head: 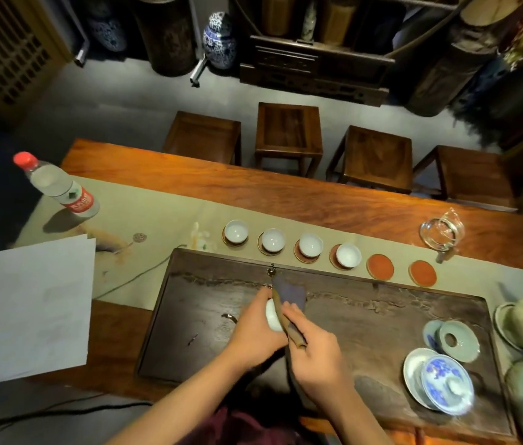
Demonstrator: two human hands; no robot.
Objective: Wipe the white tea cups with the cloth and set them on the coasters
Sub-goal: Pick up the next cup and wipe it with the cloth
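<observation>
A small white tea cup [273, 315] is tipped on its side above the dark tray, and a dark cloth [289, 295] is pressed against it. The cloth sticks up past the cup. Four more white cups sit upright in a row on round red coasters: the first cup [236, 231], the second cup [273, 240], the third cup [310, 245] and the fourth cup [348, 255]. Just beside them lie two bare coasters, one coaster [380, 266] and the last coaster [422, 273].

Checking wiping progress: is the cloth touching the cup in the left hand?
Touching. The head view shows the cloth pressed against the white tea cup that the left hand grips.
</observation>
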